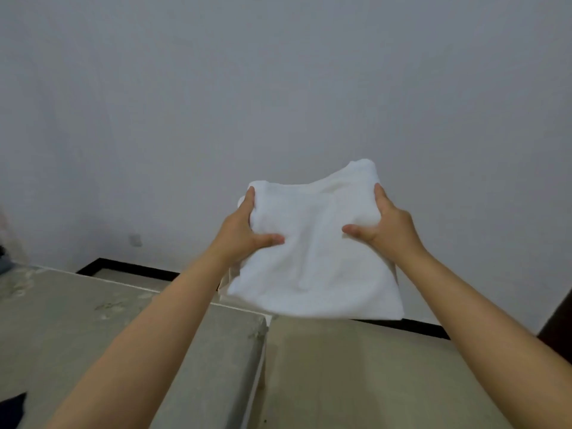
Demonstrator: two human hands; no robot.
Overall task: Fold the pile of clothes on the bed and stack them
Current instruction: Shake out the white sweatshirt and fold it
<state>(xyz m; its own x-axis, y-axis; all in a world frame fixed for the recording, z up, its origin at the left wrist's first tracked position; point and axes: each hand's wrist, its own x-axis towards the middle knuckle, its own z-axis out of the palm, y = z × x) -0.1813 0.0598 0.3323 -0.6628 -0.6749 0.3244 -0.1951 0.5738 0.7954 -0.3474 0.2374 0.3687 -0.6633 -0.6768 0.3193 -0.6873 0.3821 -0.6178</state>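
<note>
Now, garment: folded white soft cloth garment, held in the air above the far edge of the grey bed.
Left hand: grips its left side, thumb on top.
Right hand: grips its right side, thumb on top.

Both arms out fwd; left hand & right hand gripping, thumbs on top.

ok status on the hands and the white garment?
Left hand and right hand each grip a side of the folded white garment. Garment held up in the air above the bed. Nothing in the way.
</note>
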